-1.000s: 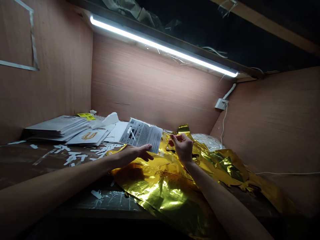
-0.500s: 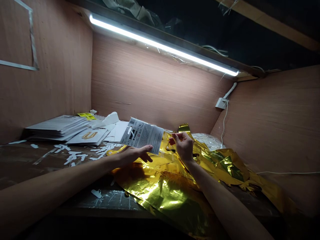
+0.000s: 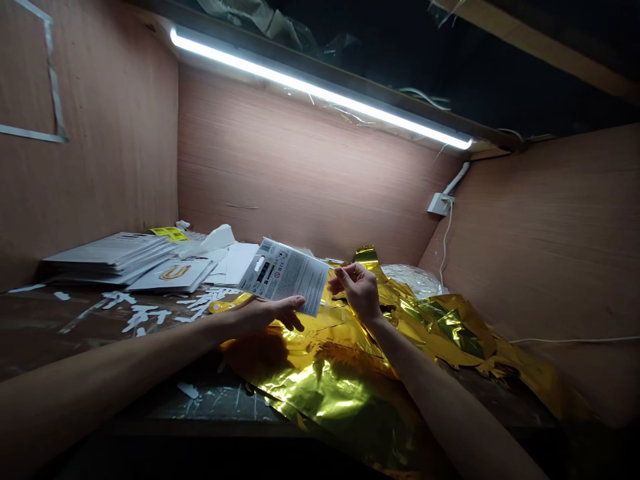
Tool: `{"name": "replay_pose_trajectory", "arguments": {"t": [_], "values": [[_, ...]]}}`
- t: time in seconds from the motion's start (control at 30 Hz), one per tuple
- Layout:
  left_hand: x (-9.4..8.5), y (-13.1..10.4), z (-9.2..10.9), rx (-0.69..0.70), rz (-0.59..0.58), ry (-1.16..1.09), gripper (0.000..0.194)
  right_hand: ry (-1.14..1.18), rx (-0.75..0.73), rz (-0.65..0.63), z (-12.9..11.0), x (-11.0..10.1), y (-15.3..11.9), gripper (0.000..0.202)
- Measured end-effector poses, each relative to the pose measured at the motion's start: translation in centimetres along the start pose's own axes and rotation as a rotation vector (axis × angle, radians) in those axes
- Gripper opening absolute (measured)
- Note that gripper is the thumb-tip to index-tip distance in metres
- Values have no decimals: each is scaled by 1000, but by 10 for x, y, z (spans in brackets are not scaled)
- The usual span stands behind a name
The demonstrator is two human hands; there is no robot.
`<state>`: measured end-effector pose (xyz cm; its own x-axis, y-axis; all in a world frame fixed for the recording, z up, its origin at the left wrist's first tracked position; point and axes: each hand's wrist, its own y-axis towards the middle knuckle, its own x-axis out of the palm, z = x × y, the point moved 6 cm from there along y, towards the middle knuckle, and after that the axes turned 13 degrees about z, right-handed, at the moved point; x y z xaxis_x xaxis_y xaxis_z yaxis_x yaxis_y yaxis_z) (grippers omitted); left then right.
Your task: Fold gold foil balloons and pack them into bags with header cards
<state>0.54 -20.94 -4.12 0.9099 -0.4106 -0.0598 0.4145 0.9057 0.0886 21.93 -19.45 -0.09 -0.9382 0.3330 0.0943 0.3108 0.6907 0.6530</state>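
Note:
My left hand (image 3: 275, 311) holds a flat grey printed package (image 3: 287, 273) from below, thumb along its lower edge. Small print, a barcode and a white hang hole show on the package, which is tilted up. Close to its right edge, my right hand (image 3: 357, 287) is closed in a pinch; what lies between thumb and finger is too small to tell. Beneath both hands spreads crumpled gold foil (image 3: 330, 387), some of it shaped like flat balloons.
On the left stand stacked white packets (image 3: 110, 252), one with a gold U-shaped picture (image 3: 175, 272). White scraps (image 3: 145, 317) litter the dark table. Yellow labels (image 3: 169, 233) lie behind. Clear plastic (image 3: 413, 280) sits at the back right, near a cable (image 3: 443, 247). Wooden panels surround the table.
The package has turned slightly clockwise in my left hand. My right hand stays pinched near its right edge. The whole view has shifted a little.

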Motion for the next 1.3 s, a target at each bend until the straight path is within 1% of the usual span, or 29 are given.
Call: {"name": "replay_pose_trajectory", "arguments": {"t": [0.1,0.17,0.27,0.37,0.43,0.53,0.67,0.73,0.8,0.87,1.0,1.1,1.17,1.2,1.23,1.3], "values": [[3,-2,-4,-43,-55,85,39,20,-30,-18,-9,4,-2,41],[3,1,-7,-49,-48,83,42,1,-59,-64,-14,3,1,39],[-1,10,-8,-22,-1,-53,40,-78,-119,-176,-18,-5,9,35],[-4,17,-8,-10,6,-211,33,-121,-152,-193,-18,-17,19,33],[-3,18,-10,-42,-30,-240,31,-134,-154,-206,-18,-20,22,34],[-2,18,-9,-87,-67,-284,30,-109,-133,-313,-19,-16,21,31],[-6,24,-2,-87,-32,-396,15,-22,-67,-430,-22,-15,20,30],[-8,27,-2,-98,-2,-407,15,-20,-53,-458,-22,-15,19,29],[-10,29,-2,-107,13,-402,17,-18,-34,-461,-21,-12,17,26],[-10,27,-4,-118,-3,-386,16,-14,2,-454,-17,-7,13,29],[-4,19,-12,-181,-130,-295,9,3,117,-506,-6,3,1,41],[-2,17,-14,-224,-202,-278,8,-16,159,-529,-1,5,-5,36],[-4,21,-13,-225,-216,-312,10,-54,127,-528,1,3,-4,33],[-6,24,-13,-225,-204,-322,12,-79,90,-515,2,1,-3,33],[-9,28,-13,-227,-164,-332,15,-111,39,-488,3,-1,-1,33],[-19,37,-16,-230,-15,-361,15,-193,-84,-405,6,-6,3,29]]}}
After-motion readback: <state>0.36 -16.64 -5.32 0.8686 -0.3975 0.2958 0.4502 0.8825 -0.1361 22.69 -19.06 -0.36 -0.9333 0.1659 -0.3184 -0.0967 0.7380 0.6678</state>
